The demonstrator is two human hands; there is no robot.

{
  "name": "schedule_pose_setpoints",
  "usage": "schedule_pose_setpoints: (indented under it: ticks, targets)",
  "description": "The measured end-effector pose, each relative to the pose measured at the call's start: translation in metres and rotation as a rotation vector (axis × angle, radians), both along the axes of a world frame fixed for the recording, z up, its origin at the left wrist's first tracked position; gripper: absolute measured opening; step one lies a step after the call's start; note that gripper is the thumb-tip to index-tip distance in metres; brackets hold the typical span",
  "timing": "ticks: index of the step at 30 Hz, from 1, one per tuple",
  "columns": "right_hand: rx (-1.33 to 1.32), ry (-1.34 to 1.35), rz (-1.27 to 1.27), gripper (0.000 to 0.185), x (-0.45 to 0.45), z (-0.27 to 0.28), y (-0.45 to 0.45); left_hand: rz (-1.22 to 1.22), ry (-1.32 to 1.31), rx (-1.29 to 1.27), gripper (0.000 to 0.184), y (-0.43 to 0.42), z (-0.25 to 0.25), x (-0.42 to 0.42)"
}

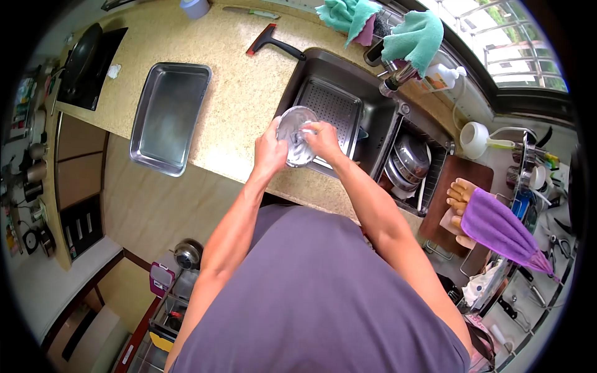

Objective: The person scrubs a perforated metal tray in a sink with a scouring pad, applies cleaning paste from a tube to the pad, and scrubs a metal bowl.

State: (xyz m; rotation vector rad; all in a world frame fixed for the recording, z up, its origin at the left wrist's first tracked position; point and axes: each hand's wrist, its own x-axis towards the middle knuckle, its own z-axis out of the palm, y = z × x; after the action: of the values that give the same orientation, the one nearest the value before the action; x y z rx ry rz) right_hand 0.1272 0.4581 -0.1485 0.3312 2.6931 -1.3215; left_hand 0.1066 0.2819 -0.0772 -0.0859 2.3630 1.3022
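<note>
A round bowl (pixel 297 118), light grey inside, is held tilted at the front left edge of the sink (pixel 323 60). My left hand (pixel 271 149) grips its left rim with the fingers closed. At the bowl's right side, my right hand (pixel 323 140) has its fingers pinched together at the inside; what they hold, if anything, is too small to make out. Behind the bowl, a perforated metal tray (pixel 336 102) lies in the sink.
On the counter (pixel 233 93) to the left lies a rectangular metal pan (pixel 166 118). A squeegee (pixel 273 43) rests by the sink's back left corner. Right of the sink stand a rack with pots (pixel 411 158), a brown board (pixel 444 186) and a purple cloth (pixel 497 227).
</note>
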Motion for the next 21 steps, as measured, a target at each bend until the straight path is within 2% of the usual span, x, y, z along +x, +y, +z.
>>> schedule_pose_setpoints:
  ticks: [1,2,4,5,6,8,10,12,14,15,16,18,19,20,21]
  targets:
    - [-0.158,0.067,-0.082,0.021,0.0,-0.004,-0.004,0.035,-0.018,0.025,0.064,0.002,-0.008,-0.003]
    - [-0.153,0.077,-0.078,0.021,-0.003,-0.007,-0.006,0.071,-0.036,0.049,0.063,0.004,-0.016,-0.006]
    - [-0.219,-0.081,-0.292,0.019,0.001,-0.004,-0.024,0.336,0.242,0.184,0.065,0.016,-0.01,0.01]
    - [-0.351,-0.184,-0.277,0.018,0.006,-0.001,-0.032,0.456,0.182,0.253,0.069,0.026,-0.004,0.02]
    - [-0.659,-0.38,-0.389,0.018,0.011,0.014,-0.044,0.518,0.219,0.215,0.071,0.032,-0.013,0.027]
    - [-0.242,-0.059,-0.134,0.02,0.019,-0.009,-0.027,0.414,-0.019,0.294,0.073,0.015,-0.029,0.023]
    - [-0.179,-0.017,-0.104,0.022,0.009,-0.01,-0.005,0.315,-0.056,0.244,0.073,0.006,-0.039,0.018]
    - [-0.181,-0.041,-0.185,0.023,0.007,-0.007,-0.014,0.216,-0.082,0.207,0.072,0.011,-0.041,0.017]
    - [-0.356,-0.156,-0.343,0.023,0.011,-0.002,-0.032,0.447,0.122,0.299,0.07,0.03,-0.037,0.023]
    - [-0.47,-0.209,-0.361,0.021,0.016,-0.021,-0.04,0.567,0.22,0.339,0.068,0.034,-0.037,0.026]
    - [-0.468,-0.213,-0.357,0.021,0.014,-0.023,-0.03,0.572,0.218,0.338,0.068,0.027,-0.04,0.022]
    - [-0.201,0.0,-0.149,0.02,0.014,-0.019,-0.005,0.15,-0.113,0.185,0.075,0.004,-0.036,0.013]
    - [-0.13,0.022,-0.116,0.02,0.01,-0.016,-0.001,0.147,-0.102,0.187,0.075,0.008,-0.03,0.011]
    - [-0.131,0.021,-0.124,0.02,0.011,-0.013,-0.006,0.266,-0.114,0.268,0.073,0.013,-0.022,0.019]
    - [-0.197,-0.054,-0.236,0.021,0.009,-0.011,-0.012,0.382,-0.125,0.355,0.072,0.025,-0.007,0.024]
